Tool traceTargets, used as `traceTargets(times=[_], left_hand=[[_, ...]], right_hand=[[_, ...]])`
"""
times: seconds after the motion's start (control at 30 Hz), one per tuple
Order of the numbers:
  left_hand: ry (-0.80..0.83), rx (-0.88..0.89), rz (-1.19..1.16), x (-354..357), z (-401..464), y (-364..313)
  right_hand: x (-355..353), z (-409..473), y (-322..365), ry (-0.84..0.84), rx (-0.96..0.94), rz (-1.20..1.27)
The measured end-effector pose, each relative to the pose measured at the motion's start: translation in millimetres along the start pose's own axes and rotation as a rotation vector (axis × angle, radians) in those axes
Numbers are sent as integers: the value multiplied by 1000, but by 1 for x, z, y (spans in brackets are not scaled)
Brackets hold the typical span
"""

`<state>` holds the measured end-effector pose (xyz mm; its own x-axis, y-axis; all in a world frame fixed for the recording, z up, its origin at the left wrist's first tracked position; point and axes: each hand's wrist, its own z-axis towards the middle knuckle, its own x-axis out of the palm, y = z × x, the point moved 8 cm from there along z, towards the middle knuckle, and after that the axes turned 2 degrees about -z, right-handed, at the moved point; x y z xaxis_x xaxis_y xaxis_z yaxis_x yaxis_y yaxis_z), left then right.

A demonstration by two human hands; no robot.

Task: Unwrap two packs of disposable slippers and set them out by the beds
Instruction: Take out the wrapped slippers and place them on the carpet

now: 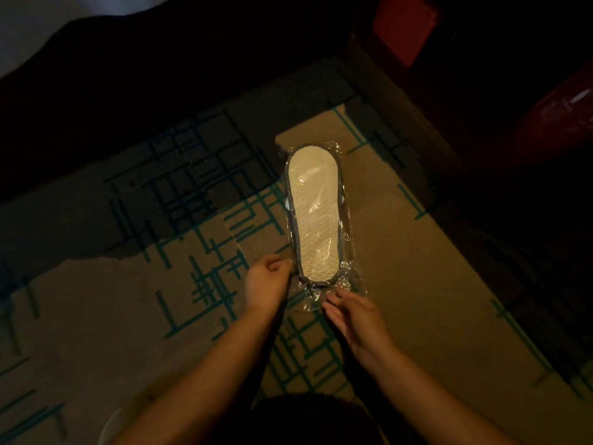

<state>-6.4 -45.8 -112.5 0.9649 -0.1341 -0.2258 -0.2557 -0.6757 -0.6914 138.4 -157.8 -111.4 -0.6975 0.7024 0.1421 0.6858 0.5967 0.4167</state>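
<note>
One pack of disposable slippers (316,213) lies flat on the carpet, sole side up, pale cream with a grey rim, still inside clear plastic wrap. My left hand (268,282) is curled at the near left corner of the pack, its fingertips pinching the plastic edge. At the near end of the wrap my right hand (351,314) has its fingers spread, the tips touching the crumpled plastic. I see only this one pack.
The carpet (417,284) is beige with teal line patterns. A dark bed edge (128,75) runs along the upper left. Dark reddish wooden furniture (529,107) stands at the upper right. The room is dim.
</note>
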Motion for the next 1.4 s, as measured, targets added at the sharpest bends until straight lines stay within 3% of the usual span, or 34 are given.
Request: traceTargets(times=[0.1,0.27,0.43,0.57,0.9,1.23,1.33,1.4], left_hand=[[34,-35,110,12,6,-5],[83,-94,100,36,7,-3],[218,-127,-119,50,0,-8],[274,-276,-481,48,-6,-3],[107,-302,-796,12,18,-13],[-11,-261,-584,-34,38,-13],[-11,-255,-568,-37,40,-9],[23,-237,-510,-35,39,-11]], right_hand=[[6,6,-2,20,78,130],[14,13,15,2,70,146],[18,11,37,-25,-8,171],[26,7,44,9,-101,53],[19,-2,43,72,-165,-172],[-8,7,25,112,-69,6],[-7,4,31,111,-119,-250],[-8,2,46,70,-255,-443]])
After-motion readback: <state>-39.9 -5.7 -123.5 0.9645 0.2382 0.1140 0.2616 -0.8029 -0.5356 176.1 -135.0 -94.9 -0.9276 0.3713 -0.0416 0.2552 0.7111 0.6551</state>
